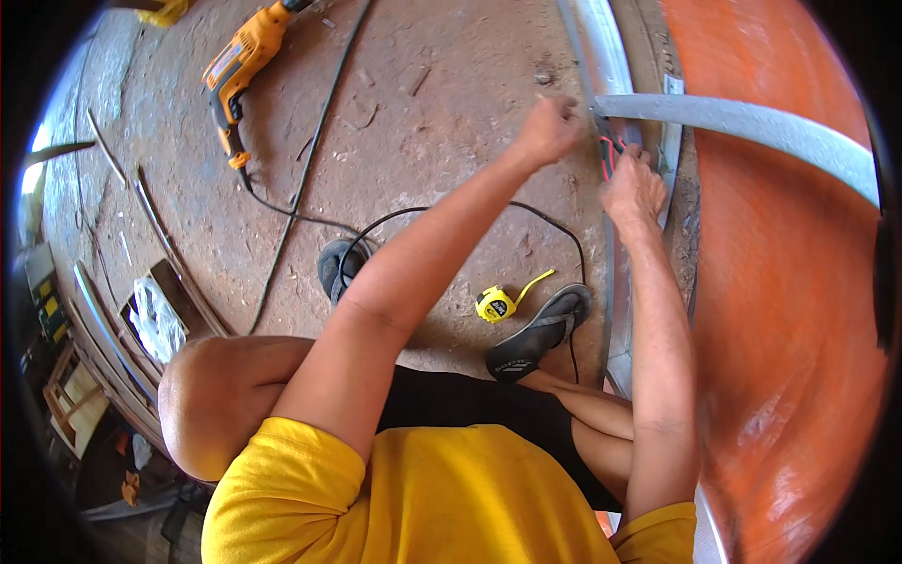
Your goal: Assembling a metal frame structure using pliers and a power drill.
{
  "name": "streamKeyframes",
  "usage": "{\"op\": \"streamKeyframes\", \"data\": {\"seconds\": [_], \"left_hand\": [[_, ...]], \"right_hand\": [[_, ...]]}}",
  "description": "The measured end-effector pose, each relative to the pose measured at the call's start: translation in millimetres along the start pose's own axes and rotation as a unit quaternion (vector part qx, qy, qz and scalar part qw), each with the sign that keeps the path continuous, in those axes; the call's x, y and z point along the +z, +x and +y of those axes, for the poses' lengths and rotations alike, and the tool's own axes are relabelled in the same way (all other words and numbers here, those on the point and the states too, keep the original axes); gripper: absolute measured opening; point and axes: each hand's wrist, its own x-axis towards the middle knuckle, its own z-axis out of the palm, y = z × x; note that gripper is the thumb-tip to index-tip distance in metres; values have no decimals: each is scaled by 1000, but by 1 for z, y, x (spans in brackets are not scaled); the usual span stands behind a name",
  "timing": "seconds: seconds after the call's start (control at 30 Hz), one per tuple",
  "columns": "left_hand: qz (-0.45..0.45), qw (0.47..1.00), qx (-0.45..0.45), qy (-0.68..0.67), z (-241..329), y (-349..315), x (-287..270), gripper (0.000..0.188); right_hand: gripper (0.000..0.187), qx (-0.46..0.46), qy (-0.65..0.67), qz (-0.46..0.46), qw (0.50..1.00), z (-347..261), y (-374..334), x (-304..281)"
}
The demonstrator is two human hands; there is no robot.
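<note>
One hand, the right hand point(636, 188), reads to me as closed, its fingers wrapped around a red-and-black tool point(609, 158); the working end is hidden from me, so I cannot tell its exact kind. I read the left hand point(548, 130) as curled, nearly a fist, just beside the left end of a pale metal strip point(752, 122); I cannot tell whether it pinches anything. The tool sits between the two hands, over the metal channel point(609, 47) on the floor point(432, 141); the strip crosses that channel and runs right, above the orange surface point(770, 310). Handling: I judge the tool rigid, compact and light, best held by its coloured grips; I judge the strip thin, light for its length and springy, with smooth faces that may slip and edges that may cut; I would grip it across the flat faces near its end. The yellow tape measure point(492, 304) and the orange drill point(246, 56) lie on the floor, apart from both hands.
</note>
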Motion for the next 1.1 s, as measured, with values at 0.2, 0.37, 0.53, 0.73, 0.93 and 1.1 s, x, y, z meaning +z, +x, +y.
{"op": "streamKeyframes", "data": {"seconds": [0.2, 0.37, 0.53, 0.73, 0.93, 1.1], "left_hand": [[-92, 992, 82, 41, 52, 5, -33, 44], [-164, 978, 100, 86, 91, 11, -53, 52], [-181, 968, 150, 83, 122, 13, -47, 54], [-161, 961, 122, 187, 153, 7, -33, 57], [-142, 945, 150, 253, 167, 13, -34, 30], [-135, 934, 211, 256, 166, 16, -31, 20]], "right_hand": [[22, 49, 28, 24, 998, 4, 7, 20], [40, 94, 65, 122, 986, -12, 13, 45], [25, 112, 48, 86, 989, -18, 11, 37], [15, 105, 10, 37, 994, -16, 5, 26], [16, 93, 12, 43, 995, -13, 5, 22], [17, 88, 9, 36, 995, -11, 4, 20]]}}
